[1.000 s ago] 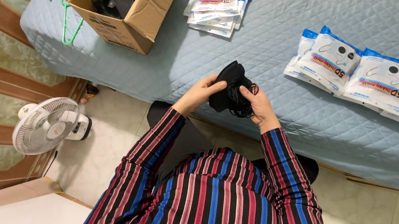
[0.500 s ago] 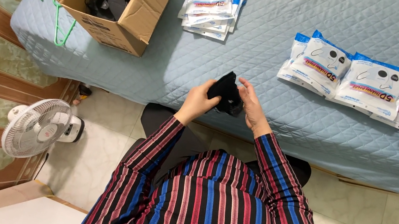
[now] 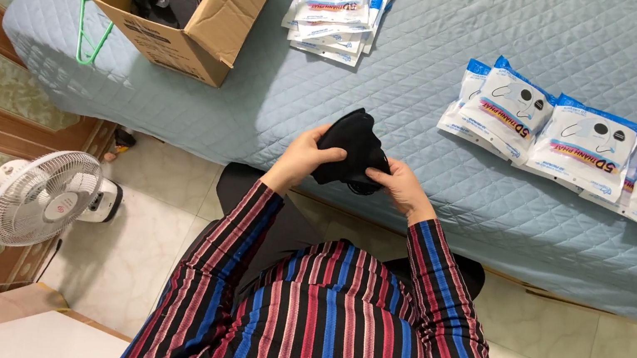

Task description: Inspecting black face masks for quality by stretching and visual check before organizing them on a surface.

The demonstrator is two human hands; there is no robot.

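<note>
black mask (image 3: 348,148) gripped between left hand (image 3: 307,155) and right hand (image 3: 400,184).

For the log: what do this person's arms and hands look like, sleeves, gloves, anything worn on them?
Both arms wear long sleeves of one shirt, striped lengthwise in black, red, pink and blue; the cuffs end at the wrists. The left hand and the right hand are bare: no gloves. No watch, ring or bracelet can be made out at this size.
</note>
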